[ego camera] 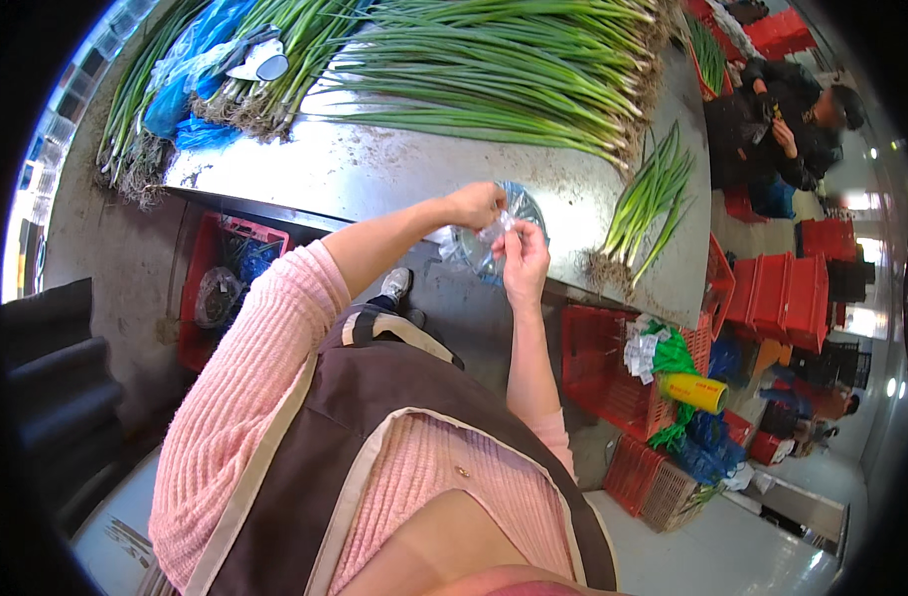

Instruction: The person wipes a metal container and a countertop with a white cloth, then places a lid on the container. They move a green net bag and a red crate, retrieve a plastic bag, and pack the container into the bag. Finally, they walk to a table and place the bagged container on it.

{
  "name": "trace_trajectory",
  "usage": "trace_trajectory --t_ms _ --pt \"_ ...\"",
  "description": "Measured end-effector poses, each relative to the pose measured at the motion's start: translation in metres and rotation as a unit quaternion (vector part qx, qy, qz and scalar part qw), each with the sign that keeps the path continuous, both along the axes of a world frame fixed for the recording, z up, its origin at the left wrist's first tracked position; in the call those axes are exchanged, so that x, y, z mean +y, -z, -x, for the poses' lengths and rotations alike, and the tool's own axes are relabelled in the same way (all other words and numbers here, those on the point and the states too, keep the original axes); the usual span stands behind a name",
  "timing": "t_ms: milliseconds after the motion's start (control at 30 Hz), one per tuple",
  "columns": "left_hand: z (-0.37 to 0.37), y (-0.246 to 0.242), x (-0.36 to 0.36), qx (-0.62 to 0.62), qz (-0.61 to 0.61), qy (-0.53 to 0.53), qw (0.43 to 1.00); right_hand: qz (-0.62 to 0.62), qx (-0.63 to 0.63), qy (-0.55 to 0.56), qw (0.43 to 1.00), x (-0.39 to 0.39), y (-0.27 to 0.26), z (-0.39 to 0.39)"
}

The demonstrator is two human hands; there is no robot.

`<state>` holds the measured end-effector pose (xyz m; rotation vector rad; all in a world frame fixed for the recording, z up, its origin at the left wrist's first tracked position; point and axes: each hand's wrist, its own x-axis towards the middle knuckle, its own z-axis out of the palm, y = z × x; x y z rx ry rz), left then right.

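My left hand (478,205) and my right hand (524,257) are close together over the near edge of a metal table (394,167). Both pinch a crumpled piece of clear plastic (503,223) between their fingertips. Beneath them a round, bluish, see-through thing lies at the table edge, partly covered by the hands; I cannot tell what it is. A large pile of green onions (499,82) spreads along the far side of the table, roots to the right. A small bunch of green onions (648,201) rests on the table right of my hands.
More green onions (275,89) lie at the upper left with blue plastic (167,104). Red crates (201,298) stand below the table on the left and right. A yellow can-like cylinder (692,392) and green netting (674,350) hang by the right crate. A person in dark clothing (789,112) is beyond the table.
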<state>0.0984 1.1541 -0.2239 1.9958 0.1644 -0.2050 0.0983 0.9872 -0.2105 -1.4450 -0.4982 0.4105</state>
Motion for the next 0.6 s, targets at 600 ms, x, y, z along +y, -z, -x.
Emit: trace_trajectory --t_ms 600 --pt "-0.009 0.004 -0.005 -0.096 -0.184 -0.020 0.978 0.109 -0.012 -0.009 0.994 -0.046 -0.008 0.041"
